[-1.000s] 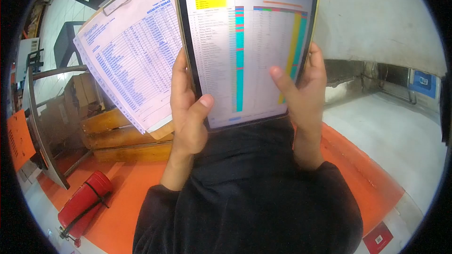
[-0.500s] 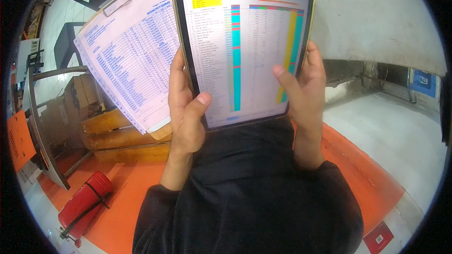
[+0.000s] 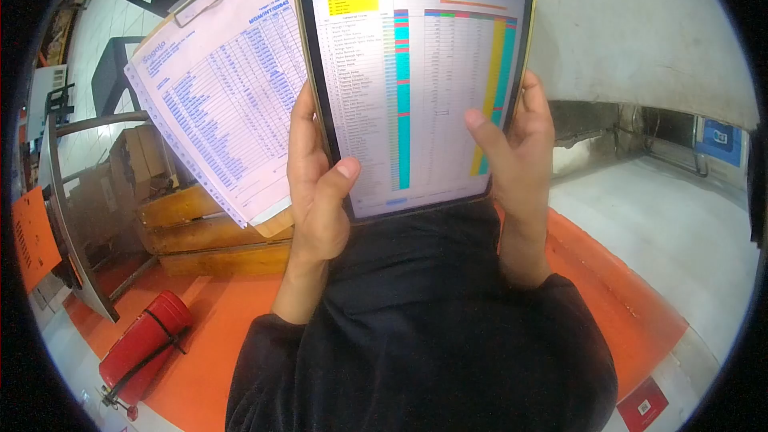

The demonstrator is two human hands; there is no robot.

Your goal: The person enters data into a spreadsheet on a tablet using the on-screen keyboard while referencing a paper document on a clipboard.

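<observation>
A tablet [image 3: 432,136] with a spreadsheet titled "Data Cinere" on its lit screen is held upright in front of me. My left hand [image 3: 320,184] grips its lower left edge, thumb over the front and fingers behind. On the opposite edge my right hand [image 3: 520,144] holds it, with the thumb lying over the screen near the yellow and teal columns. Behind the tablet at the left, a clipboard [image 3: 268,228] carries a pink printed form [image 3: 216,104] under a metal clip. Part of the form is hidden by the tablet and my left hand.
A red fire extinguisher [image 3: 144,348] lies in view at lower left, over an orange surface [image 3: 216,336]. Wooden slats [image 3: 216,232] run below the clipboard. An orange sign [image 3: 36,236] is at far left, and a pale surface [image 3: 656,208] extends on the right.
The small status text under the tablet's title has changed. Both hands, the tablet and the clipboard stay almost in place.
</observation>
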